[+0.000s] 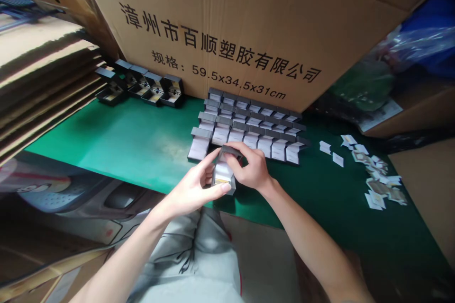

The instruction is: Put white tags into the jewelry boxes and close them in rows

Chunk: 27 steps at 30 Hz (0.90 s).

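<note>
A small dark hinged box [223, 169], lid raised, is held over the front edge of the green table. It has a white lining with a gold-coloured strip near its front. My left hand [194, 188] grips it from the left, thumb across the front end and fingers curled at the side. My right hand [251, 166] is closed around the lid end, its thumb reaching inside against the white lining. Just beyond my hands, rows of similar open boxes with white linings [250, 139] stand side by side.
Several open dark boxes [152, 90] stand at the back left, beside stacked cardboard sheets [42, 71]. White folded pieces [377, 175] lie scattered on the green tabletop [142, 137] at right. A large printed carton [213, 19] walls off the back.
</note>
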{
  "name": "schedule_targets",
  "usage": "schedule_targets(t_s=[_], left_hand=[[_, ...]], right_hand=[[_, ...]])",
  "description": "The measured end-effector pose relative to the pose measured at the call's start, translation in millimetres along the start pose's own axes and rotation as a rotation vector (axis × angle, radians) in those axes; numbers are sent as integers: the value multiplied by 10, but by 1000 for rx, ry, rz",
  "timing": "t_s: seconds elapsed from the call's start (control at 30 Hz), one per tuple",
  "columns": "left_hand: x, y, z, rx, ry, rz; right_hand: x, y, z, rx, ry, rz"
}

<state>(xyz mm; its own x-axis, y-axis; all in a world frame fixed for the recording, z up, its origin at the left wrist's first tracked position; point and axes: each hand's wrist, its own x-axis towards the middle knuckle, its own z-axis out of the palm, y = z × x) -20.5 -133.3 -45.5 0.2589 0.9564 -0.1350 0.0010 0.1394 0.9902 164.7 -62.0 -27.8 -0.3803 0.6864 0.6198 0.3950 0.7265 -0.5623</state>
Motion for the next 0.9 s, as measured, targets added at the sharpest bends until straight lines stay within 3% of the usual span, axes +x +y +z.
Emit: schedule_targets(t_s=[0.9], left_hand=[[2, -1, -2, -21, -13, 23]], right_hand=[[-16, 29, 10, -84, 16, -32]])
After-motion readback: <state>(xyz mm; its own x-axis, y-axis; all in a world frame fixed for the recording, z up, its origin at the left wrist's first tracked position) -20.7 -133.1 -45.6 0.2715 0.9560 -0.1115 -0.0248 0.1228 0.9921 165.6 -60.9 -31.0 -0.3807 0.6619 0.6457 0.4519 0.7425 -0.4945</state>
